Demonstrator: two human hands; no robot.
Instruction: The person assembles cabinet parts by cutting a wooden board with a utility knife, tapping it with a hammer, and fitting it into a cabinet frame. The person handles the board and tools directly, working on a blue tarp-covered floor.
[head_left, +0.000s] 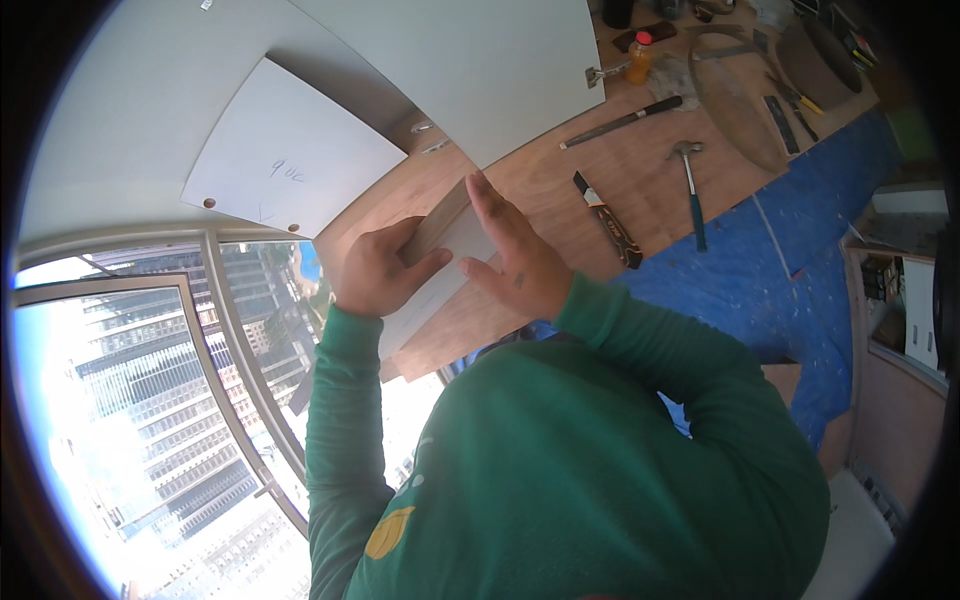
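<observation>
Between my hands is a narrow board (440, 226) with a wood-brown strip along it and a paler face. My left hand (385, 267) is closed round its left side, thumb lying over the face. My right hand (522, 258) is at the right side, fingers stretched out along the board and thumb apart from them. Its fingertips reach the board's far part. The undersides of both hands are hidden. To the right, a utility knife (608, 222) with a black and orange handle lies on the plywood worktop (545, 215).
A claw hammer (690, 190) and a file (622, 123) lie farther right. A white panel with handwriting (290, 155) leans at the back left, beside a large hinged door (490, 70). A bottle (638, 58) stands behind. Blue sheeting (745, 270) and windows (150, 390) flank the work area.
</observation>
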